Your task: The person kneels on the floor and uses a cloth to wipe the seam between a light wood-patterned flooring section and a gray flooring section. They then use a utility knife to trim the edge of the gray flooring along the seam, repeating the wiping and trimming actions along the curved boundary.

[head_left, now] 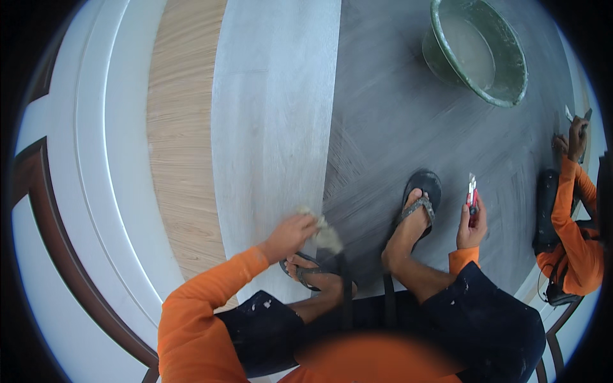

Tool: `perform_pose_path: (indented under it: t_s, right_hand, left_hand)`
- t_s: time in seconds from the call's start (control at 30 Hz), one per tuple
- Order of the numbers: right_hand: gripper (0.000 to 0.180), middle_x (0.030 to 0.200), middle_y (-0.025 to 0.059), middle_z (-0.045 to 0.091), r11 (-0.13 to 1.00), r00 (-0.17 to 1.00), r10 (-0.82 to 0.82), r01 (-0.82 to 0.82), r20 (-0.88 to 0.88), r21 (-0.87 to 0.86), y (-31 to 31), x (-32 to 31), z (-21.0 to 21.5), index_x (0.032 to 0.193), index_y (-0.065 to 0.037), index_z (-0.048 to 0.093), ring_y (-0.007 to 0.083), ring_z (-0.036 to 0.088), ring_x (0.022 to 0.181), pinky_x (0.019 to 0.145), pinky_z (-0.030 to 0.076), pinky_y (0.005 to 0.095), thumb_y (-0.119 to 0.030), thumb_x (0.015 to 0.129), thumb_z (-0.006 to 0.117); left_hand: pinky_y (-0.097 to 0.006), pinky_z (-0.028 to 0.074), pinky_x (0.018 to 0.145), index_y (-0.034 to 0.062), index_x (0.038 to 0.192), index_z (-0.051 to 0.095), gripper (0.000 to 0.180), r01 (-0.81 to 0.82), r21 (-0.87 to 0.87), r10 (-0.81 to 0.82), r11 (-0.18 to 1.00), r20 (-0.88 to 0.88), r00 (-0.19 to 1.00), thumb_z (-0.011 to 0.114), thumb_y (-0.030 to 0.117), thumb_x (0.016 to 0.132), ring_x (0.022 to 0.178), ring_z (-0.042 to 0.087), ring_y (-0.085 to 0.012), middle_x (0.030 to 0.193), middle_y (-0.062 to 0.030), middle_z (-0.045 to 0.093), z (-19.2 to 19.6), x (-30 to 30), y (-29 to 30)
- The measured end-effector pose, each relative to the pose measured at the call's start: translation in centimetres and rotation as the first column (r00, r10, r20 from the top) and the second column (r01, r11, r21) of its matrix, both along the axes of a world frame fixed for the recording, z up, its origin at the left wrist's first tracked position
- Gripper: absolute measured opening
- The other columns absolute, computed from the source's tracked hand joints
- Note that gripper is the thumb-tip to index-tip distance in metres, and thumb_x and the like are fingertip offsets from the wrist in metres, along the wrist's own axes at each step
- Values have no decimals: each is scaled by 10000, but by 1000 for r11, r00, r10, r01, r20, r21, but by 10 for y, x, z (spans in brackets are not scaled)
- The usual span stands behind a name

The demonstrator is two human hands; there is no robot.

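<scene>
My left hand (pixel 290 237) is closed on a crumpled, pale rag (pixel 324 235), blurred by motion. It hangs over the edge of the whitish-grey floor plank (pixel 271 115), just above my left sandal (pixel 311 273). In my right hand (pixel 473 228) is a red utility knife (pixel 472 195), upright with its light metal end pointing away from me. This hand is held over the dark grey floor (pixel 396 127), to the right of my right sandal (pixel 423 199). Curved streaks and ridges mark the dark surface.
A green basin (pixel 436 60) with cloudy liquid stands at the far right. Light brown wood-look flooring (pixel 182 127) runs left of the whitish plank, beside a white wall base (pixel 105 127). At the right edge a person in orange sleeves (pixel 565 204) crouches, holding a small flat tool.
</scene>
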State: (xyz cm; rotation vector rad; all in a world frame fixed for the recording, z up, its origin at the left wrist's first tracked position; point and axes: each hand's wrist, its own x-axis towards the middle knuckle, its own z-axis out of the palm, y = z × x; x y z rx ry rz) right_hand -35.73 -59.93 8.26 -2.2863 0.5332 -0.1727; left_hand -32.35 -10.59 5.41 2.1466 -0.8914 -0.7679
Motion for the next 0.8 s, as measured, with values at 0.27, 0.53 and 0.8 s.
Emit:
perform_pose_path:
  t_s: [0.27, 0.53, 0.8]
  right_hand:
    - [428, 1055, 25, 729, 999, 982, -33, 33, -185, -2, -7, -11, 5, 1437, -58, 618, 40, 551, 757, 686, 454, 207, -155, 1026, 689]
    - [440, 1008, 59, 727, 998, 982, 51, -56, -179, -21, 7, -16, 10, 1438, -60, 617, 86, 589, 791, 735, 506, 259, -199, 1028, 692]
    - [353, 993, 137, 678, 965, 959, 227, -245, -171, -94, -4, 24, -11, 1324, -48, 641, 244, 670, 850, 784, 541, 353, -221, 1019, 682]
  left_hand:
    - [-475, 536, 870, 142, 1177, 738, 457, -255, -96, 272, 962, 327, 905, 657, -52, 771, 1032, 629, -375, 1082, -143, 613, -29, 141, -24]
    - [-511, 535, 806, 59, 1017, 732, 187, -604, -135, 554, 785, 589, 588, 626, -7, 878, 913, 662, -399, 1038, -172, 621, -53, 379, -100]
    - [-481, 523, 852, 20, 1153, 658, 300, -212, -63, 218, 975, 103, 971, 563, -65, 881, 1004, 612, -408, 1076, -187, 583, 0, 33, -7]
